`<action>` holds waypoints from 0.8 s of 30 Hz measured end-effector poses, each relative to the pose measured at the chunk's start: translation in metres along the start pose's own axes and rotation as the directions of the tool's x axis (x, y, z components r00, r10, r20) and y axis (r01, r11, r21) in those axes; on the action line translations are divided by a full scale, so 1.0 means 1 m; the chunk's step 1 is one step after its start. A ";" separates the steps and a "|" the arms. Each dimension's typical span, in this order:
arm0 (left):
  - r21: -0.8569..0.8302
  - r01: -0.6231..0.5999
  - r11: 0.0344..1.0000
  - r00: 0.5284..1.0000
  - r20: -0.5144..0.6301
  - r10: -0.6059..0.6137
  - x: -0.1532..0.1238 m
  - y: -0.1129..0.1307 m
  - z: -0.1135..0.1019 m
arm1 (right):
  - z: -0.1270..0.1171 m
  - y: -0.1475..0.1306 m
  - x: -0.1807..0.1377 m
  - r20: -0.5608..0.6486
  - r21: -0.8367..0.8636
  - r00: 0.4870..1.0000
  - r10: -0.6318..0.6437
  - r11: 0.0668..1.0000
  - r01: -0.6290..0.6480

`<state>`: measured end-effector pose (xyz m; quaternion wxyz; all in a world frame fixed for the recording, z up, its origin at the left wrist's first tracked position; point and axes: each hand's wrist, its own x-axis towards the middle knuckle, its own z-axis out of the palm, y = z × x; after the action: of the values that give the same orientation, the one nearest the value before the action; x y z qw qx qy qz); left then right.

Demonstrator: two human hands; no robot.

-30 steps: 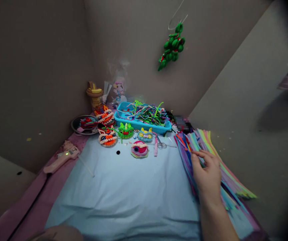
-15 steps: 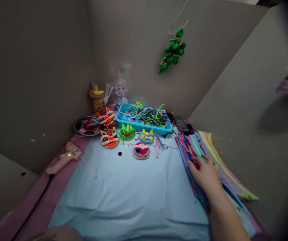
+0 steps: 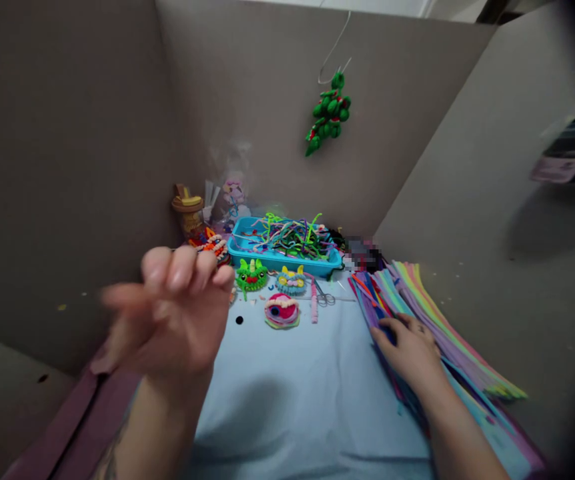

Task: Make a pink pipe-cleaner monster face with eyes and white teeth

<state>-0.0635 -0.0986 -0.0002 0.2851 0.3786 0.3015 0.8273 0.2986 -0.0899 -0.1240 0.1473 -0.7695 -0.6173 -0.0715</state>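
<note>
My right hand (image 3: 410, 347) rests on a long stack of pastel pipe cleaners (image 3: 432, 320) at the right of the light blue cloth (image 3: 307, 393), fingertips pressed into the strands. My left hand (image 3: 172, 313) is raised in front of the camera, blurred by motion, palm toward me, fingers curled loosely with the thumb sticking out to the left; I see nothing in it. Behind it lie small pipe-cleaner monster faces: a green one (image 3: 251, 275), a blue-yellow one (image 3: 291, 280) and a pink one (image 3: 281, 311).
A blue tray (image 3: 287, 257) full of mixed pipe-cleaner pieces stands at the back. Small scissors (image 3: 323, 295) lie near it. A jar (image 3: 188, 210) stands in the corner. A green pipe-cleaner figure (image 3: 328, 113) hangs on the cardboard wall. Cardboard walls enclose three sides.
My left hand has risen from the bottom edge into mid-view, hiding the glue gun and left-hand faces. My right hand slid slightly nearer along the stack. The view tilted up.
</note>
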 end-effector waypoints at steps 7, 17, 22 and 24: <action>0.117 0.011 0.993 0.996 -0.089 -0.001 0.047 -0.073 -0.010 | -0.001 -0.001 -0.011 -0.067 -0.055 0.997 -0.035 0.998 0.031; 0.438 0.057 0.897 0.997 0.014 -0.071 0.044 -0.093 -0.045 | -0.013 -0.196 0.095 -0.135 0.271 0.862 -0.489 0.818 0.507; 0.472 0.152 0.868 0.988 -0.091 -0.124 0.057 -0.094 -0.065 | 0.019 -0.263 0.175 -0.079 0.211 0.844 -0.530 0.819 0.534; 0.466 0.128 0.876 0.989 -0.131 -0.075 0.060 -0.091 -0.069 | 0.032 -0.270 0.192 -0.071 0.208 0.840 -0.538 0.815 0.540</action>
<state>-0.1291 -0.0163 -0.0750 0.2104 0.3747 0.5287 0.7320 0.0778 0.1513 -0.0606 0.2079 -0.5417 -0.8132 -0.0452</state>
